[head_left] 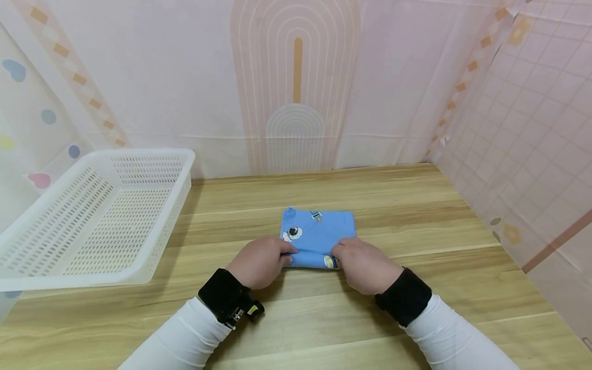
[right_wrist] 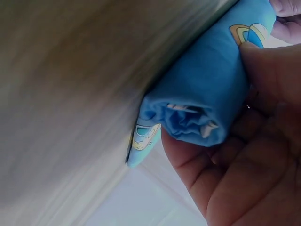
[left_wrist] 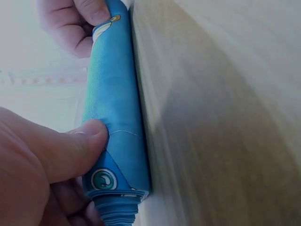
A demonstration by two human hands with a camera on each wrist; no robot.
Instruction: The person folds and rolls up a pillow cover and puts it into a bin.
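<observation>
A small blue garment (head_left: 318, 235) with cartoon prints lies folded on the wooden table (head_left: 416, 205), its near edge rolled up. My left hand (head_left: 260, 261) grips the roll's left end, thumb on top of the blue garment (left_wrist: 115, 117) in the left wrist view. My right hand (head_left: 365, 265) grips the right end. The right wrist view shows the layered end of the blue garment (right_wrist: 197, 108) curled inside my fingers (right_wrist: 263, 84). Both wrists wear black bands over white sleeves.
A white perforated plastic basket (head_left: 152, 169) stands at the left of the table, with nothing in it. Pink patterned curtain walls (head_left: 296, 82) close in the back and right side. Bare wood shows between the garment and the back wall.
</observation>
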